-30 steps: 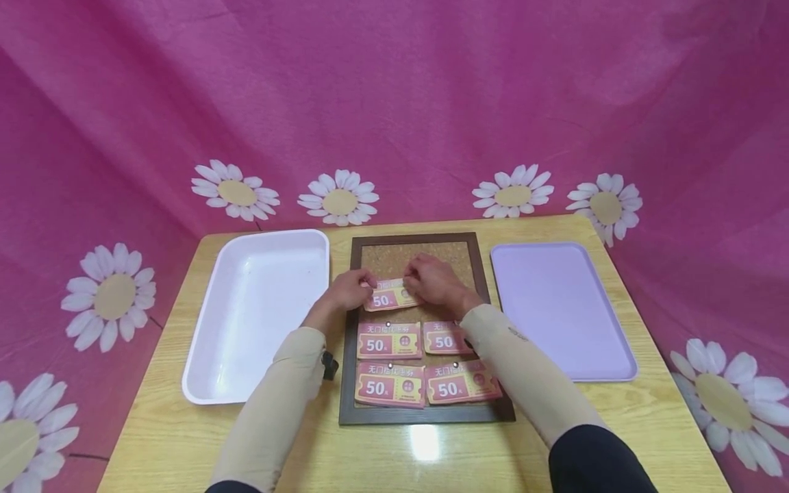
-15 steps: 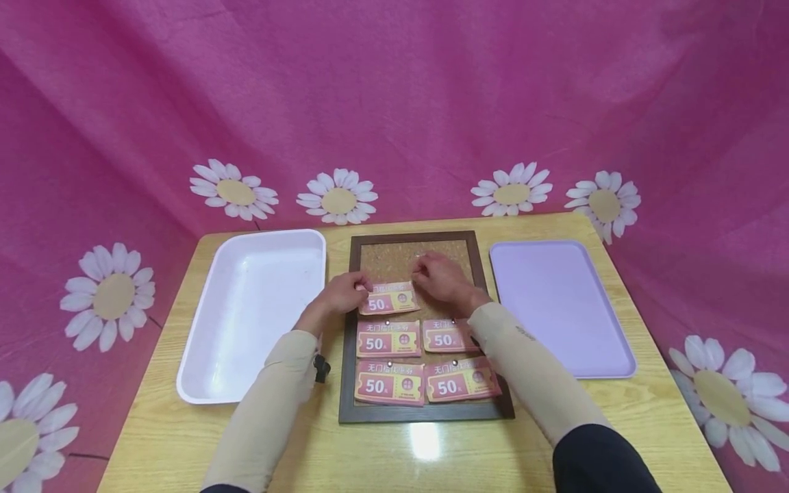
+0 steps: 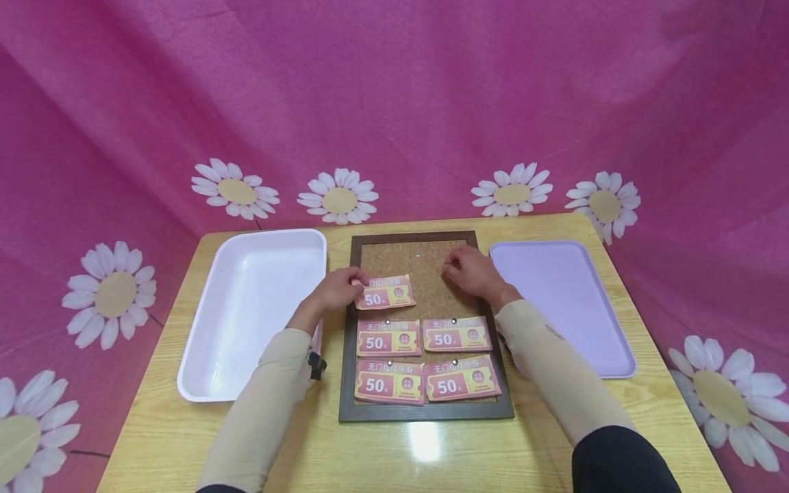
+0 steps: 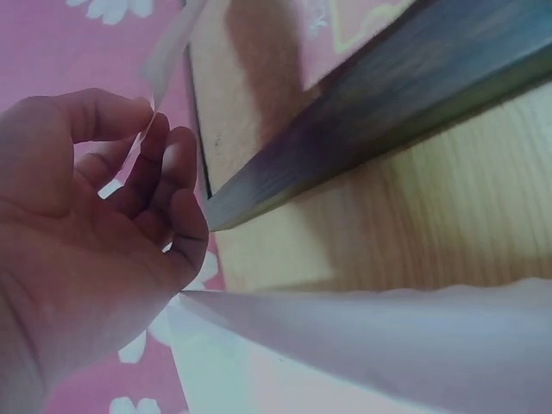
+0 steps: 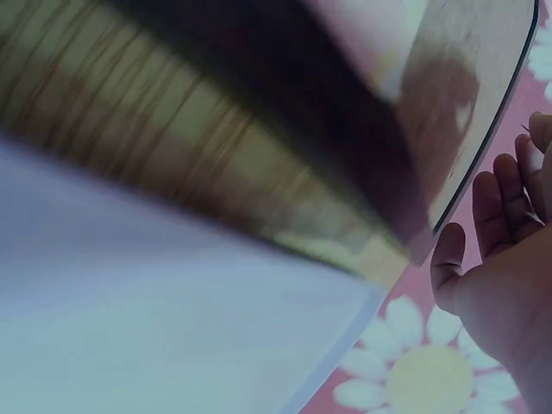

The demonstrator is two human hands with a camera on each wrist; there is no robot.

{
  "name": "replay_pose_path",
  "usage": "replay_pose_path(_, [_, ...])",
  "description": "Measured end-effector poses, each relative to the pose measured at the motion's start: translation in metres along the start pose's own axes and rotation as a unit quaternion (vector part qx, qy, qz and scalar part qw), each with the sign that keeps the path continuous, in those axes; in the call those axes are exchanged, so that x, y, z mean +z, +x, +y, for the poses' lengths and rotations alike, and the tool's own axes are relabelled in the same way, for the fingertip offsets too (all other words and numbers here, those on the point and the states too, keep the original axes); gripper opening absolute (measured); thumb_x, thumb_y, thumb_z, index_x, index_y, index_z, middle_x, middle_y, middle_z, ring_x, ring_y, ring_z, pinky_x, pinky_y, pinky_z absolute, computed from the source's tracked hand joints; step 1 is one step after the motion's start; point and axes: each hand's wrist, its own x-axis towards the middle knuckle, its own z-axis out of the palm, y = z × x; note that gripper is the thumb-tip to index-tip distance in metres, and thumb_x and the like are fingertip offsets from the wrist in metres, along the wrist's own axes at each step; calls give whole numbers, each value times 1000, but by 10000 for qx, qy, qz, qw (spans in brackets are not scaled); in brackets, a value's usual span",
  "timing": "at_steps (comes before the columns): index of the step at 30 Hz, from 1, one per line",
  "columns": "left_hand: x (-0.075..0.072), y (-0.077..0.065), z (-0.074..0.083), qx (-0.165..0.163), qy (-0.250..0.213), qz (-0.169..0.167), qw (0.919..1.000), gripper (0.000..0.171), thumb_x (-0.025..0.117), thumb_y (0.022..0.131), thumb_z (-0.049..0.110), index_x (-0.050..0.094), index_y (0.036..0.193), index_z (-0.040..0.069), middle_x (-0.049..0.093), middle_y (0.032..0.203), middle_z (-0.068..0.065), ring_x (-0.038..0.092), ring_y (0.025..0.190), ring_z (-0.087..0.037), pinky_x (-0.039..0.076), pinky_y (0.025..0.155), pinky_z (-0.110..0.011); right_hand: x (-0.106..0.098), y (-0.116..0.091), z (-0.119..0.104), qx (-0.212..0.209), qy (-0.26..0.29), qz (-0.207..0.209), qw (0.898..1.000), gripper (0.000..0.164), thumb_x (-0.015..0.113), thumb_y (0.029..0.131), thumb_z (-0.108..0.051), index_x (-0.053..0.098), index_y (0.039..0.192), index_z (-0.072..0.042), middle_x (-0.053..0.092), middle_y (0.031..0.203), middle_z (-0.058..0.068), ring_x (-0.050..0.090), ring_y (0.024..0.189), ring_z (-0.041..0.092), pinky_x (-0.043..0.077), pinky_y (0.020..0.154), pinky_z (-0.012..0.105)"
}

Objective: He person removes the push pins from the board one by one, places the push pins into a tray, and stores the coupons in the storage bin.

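My left hand (image 3: 335, 289) pinches the left edge of a red-and-yellow paper coupon (image 3: 391, 294) printed with 50, over the upper left of a framed cork board (image 3: 431, 274). In the left wrist view, thumb and forefinger grip the paper (image 4: 168, 60), and the other fingers are curled. My right hand (image 3: 474, 272) is over the board's upper right side. The right wrist view shows its fingers (image 5: 490, 207) bent together, a thin dark pin (image 5: 523, 128) sticking out at the fingertips. Several more coupons (image 3: 390, 346) are fixed in two rows below, with round silver pin heads at their tops.
A deep white tray (image 3: 216, 329) stands left of the board, and a flat lilac tray (image 3: 557, 301) lies to its right. Tiny shiny pins (image 3: 418, 254) sit near the board's top. Wooden table (image 3: 370, 459) shows in front; a pink flowered cloth (image 3: 394, 123) hangs behind.
My right hand has left the held coupon and moved right, uncovering the pinned coupon below. The left hand still holds the coupon, now slightly further left.
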Motion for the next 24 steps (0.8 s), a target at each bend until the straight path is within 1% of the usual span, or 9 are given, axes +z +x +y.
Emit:
replay_pose_path(3, [-4, 1, 1, -27, -25, 78, 10000, 21, 54, 88, 18, 65, 106, 12, 65, 109, -11, 56, 95, -25, 45, 82, -35, -3, -2, 12, 108, 4, 67, 9999, 20, 59, 91, -29, 66, 98, -13, 60, 99, 7, 57, 95, 25, 47, 87, 45])
replay_pose_path(7, [-9, 1, 3, -72, -123, 164, 9998, 23, 55, 88, 18, 65, 108, 12, 64, 110, -11, 55, 95, -24, 43, 78, -32, -7, -6, 22, 173, 76, 125, 9997, 18, 59, 91, -28, 67, 98, -13, 60, 99, 8, 56, 94, 26, 46, 86, 47])
replay_pose_path(11, [-12, 1, 3, 53, -153, 312, 9994, 24, 55, 86, 15, 65, 107, 11, 65, 111, -13, 57, 98, -25, 45, 80, -32, -11, -9, 29, 263, 109, 70, 9996, 21, 59, 91, -29, 67, 101, -13, 60, 99, 8, 55, 94, 26, 46, 87, 46])
replay_pose_path(15, [-14, 0, 1, 120, -246, 443, 9986, 23, 55, 85, 14, 66, 105, 10, 66, 106, -12, 57, 95, -25, 45, 77, -30, -13, -11, 35, 513, 130, -33, 9986, 24, 59, 92, -31, 68, 104, -12, 58, 97, 8, 53, 91, 25, 45, 85, 45])
replay_pose_path(20, [-17, -2, -4, 54, -508, 553, 9972, 25, 54, 84, 12, 65, 106, 9, 66, 95, -11, 57, 87, -21, 43, 70, -26, -14, -13, 46, 720, 90, -46, 9974, 24, 59, 93, -32, 67, 102, -11, 56, 96, 8, 52, 88, 25, 44, 83, 43])
replay_pose_path(24, [-21, -3, -8, 24, -607, 587, 9964, 25, 54, 84, 11, 64, 107, 9, 64, 94, -11, 56, 87, -21, 43, 68, -25, -15, -15, 54, 693, 69, 48, 9976, 24, 60, 93, -32, 67, 101, -11, 56, 95, 8, 53, 88, 25, 44, 81, 44])
